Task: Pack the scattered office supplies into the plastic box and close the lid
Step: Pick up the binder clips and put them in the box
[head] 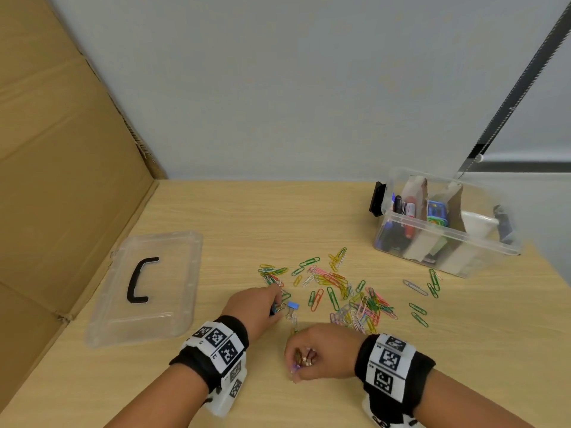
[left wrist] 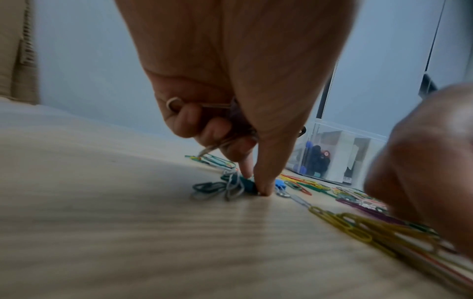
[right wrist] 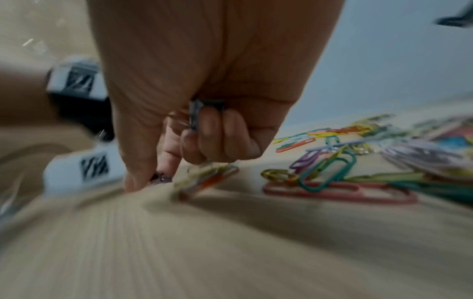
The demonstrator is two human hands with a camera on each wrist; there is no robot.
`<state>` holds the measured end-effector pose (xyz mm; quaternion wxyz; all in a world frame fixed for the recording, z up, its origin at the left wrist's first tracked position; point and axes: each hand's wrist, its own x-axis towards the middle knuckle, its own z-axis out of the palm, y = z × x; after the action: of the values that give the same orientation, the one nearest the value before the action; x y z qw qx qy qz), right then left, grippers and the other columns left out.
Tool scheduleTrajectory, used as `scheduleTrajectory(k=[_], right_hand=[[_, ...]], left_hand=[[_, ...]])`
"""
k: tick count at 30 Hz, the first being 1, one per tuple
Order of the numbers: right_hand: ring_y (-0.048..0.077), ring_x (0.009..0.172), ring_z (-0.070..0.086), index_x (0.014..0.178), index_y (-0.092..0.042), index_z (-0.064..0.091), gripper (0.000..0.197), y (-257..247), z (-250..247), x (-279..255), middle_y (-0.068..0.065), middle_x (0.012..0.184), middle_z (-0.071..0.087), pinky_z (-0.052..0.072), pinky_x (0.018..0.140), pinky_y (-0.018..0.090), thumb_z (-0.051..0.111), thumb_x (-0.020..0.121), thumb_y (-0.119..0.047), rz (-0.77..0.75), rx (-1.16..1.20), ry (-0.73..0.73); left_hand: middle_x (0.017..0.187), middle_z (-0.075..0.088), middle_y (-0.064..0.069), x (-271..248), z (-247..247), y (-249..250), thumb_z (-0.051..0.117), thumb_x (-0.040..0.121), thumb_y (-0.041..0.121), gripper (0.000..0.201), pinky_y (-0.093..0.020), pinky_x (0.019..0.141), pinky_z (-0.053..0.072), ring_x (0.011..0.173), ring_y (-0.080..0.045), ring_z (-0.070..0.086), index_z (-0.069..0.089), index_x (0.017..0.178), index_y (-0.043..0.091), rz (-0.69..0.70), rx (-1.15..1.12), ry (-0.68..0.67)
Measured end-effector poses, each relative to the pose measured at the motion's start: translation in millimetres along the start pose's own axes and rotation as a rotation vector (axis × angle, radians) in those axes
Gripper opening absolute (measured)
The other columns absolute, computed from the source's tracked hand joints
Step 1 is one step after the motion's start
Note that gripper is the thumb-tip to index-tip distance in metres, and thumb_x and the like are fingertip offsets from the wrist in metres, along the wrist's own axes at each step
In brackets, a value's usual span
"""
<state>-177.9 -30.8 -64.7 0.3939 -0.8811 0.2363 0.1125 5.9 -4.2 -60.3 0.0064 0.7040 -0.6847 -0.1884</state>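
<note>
Several coloured paper clips [head: 336,287] lie scattered on the wooden table [head: 247,217]. My left hand [head: 258,307] holds clips in its curled fingers [left wrist: 204,129] while thumb and forefinger pinch a dark binder clip [left wrist: 249,185] on the table; a blue binder clip [head: 293,305] lies just right of it. My right hand [head: 321,353] sits nearer me, fingers [right wrist: 217,133] curled round a bunch of clips, with thumb and forefinger down at the table. The clear plastic box [head: 445,223] stands open at the back right, holding pens and other supplies.
The clear lid [head: 148,285] with a black handle lies flat at the left, beside a cardboard wall [head: 61,149]. A few clips [head: 432,282] lie apart near the box. The right table edge runs behind the box.
</note>
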Motion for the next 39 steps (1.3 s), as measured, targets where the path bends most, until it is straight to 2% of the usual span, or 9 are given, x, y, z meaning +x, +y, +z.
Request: scheduleTrajectory(k=[5,11,14,16,18,21,27,32,39], right_hand=[[0.009,0.049,0.041,0.086,-0.023,0.057,0.017,16,-20,-3,-0.006,0.066,0.051,0.036,0.046,0.024,0.059,0.082,-0.039,0.17,0.693,0.163],[0.015,0.052,0.046,0.086,-0.009,0.06,0.021,22,-28,1,0.009,0.081,0.059,0.028,0.039,0.019,0.042,0.087,-0.02,0.146,1.445,0.239],[0.01,0.047,0.039,0.077,-0.014,0.054,0.015,15,-31,7,0.002,0.068,0.051,0.029,0.038,0.021,0.05,0.091,-0.017,0.232,1.194,0.341],[0.008,0.051,0.044,0.079,-0.017,0.054,0.013,14,-31,15,-0.004,0.069,0.053,0.041,0.046,0.024,0.059,0.089,-0.022,0.308,0.661,0.424],[0.01,0.066,0.049,0.084,-0.02,0.052,0.022,13,-29,23,-0.005,0.079,0.056,0.043,0.061,0.025,0.066,0.083,-0.037,0.347,0.205,0.405],[0.015,0.073,0.05,0.092,-0.02,0.045,0.034,4,-22,38,-0.001,0.086,0.054,0.037,0.055,0.024,0.064,0.082,-0.046,0.434,-0.03,0.304],[0.029,0.093,0.059,0.116,-0.006,0.047,0.03,-7,-15,57,0.014,0.11,0.06,0.04,0.065,0.03,0.049,0.093,-0.025,0.467,-0.185,0.288],[0.026,0.077,0.05,0.115,-0.006,0.045,0.028,-10,-16,58,0.01,0.09,0.051,0.028,0.045,0.024,0.047,0.091,-0.021,0.48,-0.246,0.28],[0.018,0.067,0.051,0.096,-0.012,0.049,0.015,4,-25,40,-0.001,0.074,0.053,0.043,0.062,0.031,0.055,0.088,-0.023,0.277,0.062,0.393]], left_hand=[[0.088,0.056,0.008,1,0,-1,0.051,0.092,0.038,0.024,-0.025,0.069,0.039,0.078,-0.015,0.051,0.052,0.11,0.023,-0.033,0.022,-0.007],[0.1,0.065,0.001,2,-1,-5,0.049,0.091,0.031,0.021,-0.027,0.07,0.041,0.091,-0.019,0.06,0.056,0.108,0.02,0.006,0.114,0.008],[0.093,0.061,0.003,2,0,-9,0.049,0.089,0.029,0.021,-0.026,0.067,0.039,0.083,-0.018,0.056,0.055,0.107,0.021,0.022,0.122,0.006],[0.087,0.056,0.005,1,1,-11,0.048,0.088,0.031,0.02,-0.027,0.066,0.038,0.077,-0.016,0.049,0.053,0.105,0.021,0.032,0.127,0.012],[0.089,0.06,0.003,2,4,-12,0.047,0.088,0.031,0.02,-0.028,0.064,0.038,0.077,-0.017,0.05,0.052,0.104,0.02,0.04,0.139,0.021],[0.092,0.062,-0.001,4,5,-10,0.046,0.088,0.03,0.021,-0.032,0.066,0.043,0.076,-0.018,0.048,0.049,0.105,0.018,0.048,0.168,0.028],[0.096,0.063,-0.003,5,3,-10,0.042,0.09,0.025,0.018,-0.031,0.064,0.039,0.082,-0.021,0.053,0.051,0.103,0.017,0.085,0.205,0.067],[0.091,0.064,0.0,7,-1,-15,0.043,0.09,0.024,0.015,-0.03,0.064,0.045,0.08,-0.019,0.056,0.055,0.095,0.018,0.075,0.12,0.16],[0.062,0.056,0.008,11,-28,-27,0.055,0.089,0.025,0.01,-0.027,0.055,0.043,0.057,-0.01,0.052,0.057,0.079,0.023,-0.033,-0.391,0.376]])
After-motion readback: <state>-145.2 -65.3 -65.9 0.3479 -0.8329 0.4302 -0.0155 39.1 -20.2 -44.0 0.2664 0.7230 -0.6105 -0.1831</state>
